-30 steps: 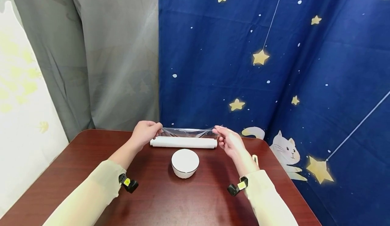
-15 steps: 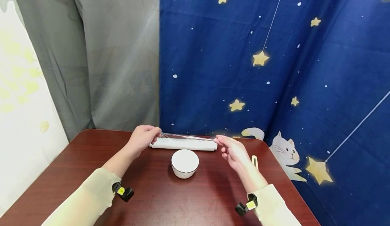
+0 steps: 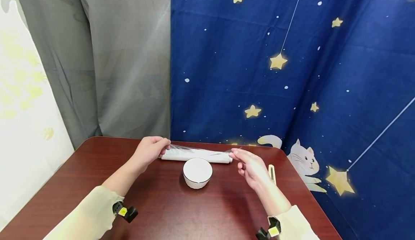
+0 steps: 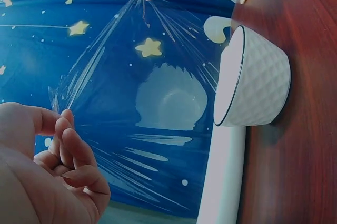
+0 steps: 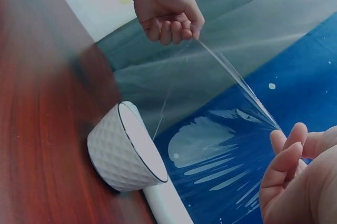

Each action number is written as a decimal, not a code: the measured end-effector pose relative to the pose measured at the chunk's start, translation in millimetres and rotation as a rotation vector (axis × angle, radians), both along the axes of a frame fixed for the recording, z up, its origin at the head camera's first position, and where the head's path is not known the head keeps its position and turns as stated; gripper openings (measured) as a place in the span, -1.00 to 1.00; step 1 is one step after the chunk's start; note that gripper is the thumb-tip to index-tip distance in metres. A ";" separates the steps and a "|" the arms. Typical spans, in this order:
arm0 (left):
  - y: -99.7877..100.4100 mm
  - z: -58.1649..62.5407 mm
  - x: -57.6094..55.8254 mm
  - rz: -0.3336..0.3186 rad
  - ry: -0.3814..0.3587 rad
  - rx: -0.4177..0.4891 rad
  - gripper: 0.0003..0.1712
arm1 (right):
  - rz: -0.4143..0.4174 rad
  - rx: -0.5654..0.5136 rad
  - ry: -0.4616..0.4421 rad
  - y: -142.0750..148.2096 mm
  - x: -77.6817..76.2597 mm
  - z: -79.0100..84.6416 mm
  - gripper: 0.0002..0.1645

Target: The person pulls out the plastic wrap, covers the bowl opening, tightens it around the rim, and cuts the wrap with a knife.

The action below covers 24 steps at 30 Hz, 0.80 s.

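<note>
A sheet of clear plastic wrap (image 4: pixel 121 77) is stretched between my two hands, running back to a white roll of wrap (image 3: pixel 197 155) behind the bowl. My left hand (image 3: pixel 151 151) pinches one corner between thumb and forefinger. The other corner is pinched by my right hand (image 3: pixel 249 165), its remaining fingers loosely curled. In front of the roll stands a white bowl (image 5: pixel 124 153) with a dark rim line and a quilted outer wall, upright on the table. The wrap creases into fans at both pinched corners, above and behind the bowl.
A cream-coloured utility knife (image 3: pixel 271 173) lies on the dark red wooden table (image 3: pixel 181 214), to the right, partly behind my right forearm. Grey and blue starry curtains (image 3: pixel 227 71) hang behind the table's far edge.
Both hands have come lower and slightly nearer, drawing the wrap down from above the roll to overlap it in the head view. The bowl has stayed in place.
</note>
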<state>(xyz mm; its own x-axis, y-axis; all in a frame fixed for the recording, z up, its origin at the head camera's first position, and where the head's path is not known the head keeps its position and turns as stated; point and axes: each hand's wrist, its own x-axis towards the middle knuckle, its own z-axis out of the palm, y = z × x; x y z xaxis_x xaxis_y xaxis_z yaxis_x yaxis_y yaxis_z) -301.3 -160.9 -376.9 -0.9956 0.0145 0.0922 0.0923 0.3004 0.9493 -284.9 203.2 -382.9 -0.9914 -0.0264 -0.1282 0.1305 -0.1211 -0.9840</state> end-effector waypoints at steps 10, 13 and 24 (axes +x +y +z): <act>-3.1 -9.7 20.3 -0.040 -0.013 0.058 -0.68 | 0.019 0.007 -0.002 3.4 23.6 -10.7 -0.52; -4.9 -16.2 26.6 -0.053 -0.032 0.084 -0.70 | 0.021 0.003 -0.007 3.9 31.5 -14.6 -0.54; -8.0 -35.0 49.9 -0.088 -0.082 0.107 -0.68 | 0.050 0.070 -0.031 7.0 49.9 -34.4 -0.73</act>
<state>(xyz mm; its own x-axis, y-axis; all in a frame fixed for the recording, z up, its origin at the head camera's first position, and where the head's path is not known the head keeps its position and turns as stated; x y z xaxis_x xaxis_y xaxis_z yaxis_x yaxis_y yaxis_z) -251.4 -168.9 -411.9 -0.9952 0.0966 0.0161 0.0344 0.1914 0.9809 -235.0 210.2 -417.3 -0.9846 -0.0658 -0.1619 0.1650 -0.0446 -0.9853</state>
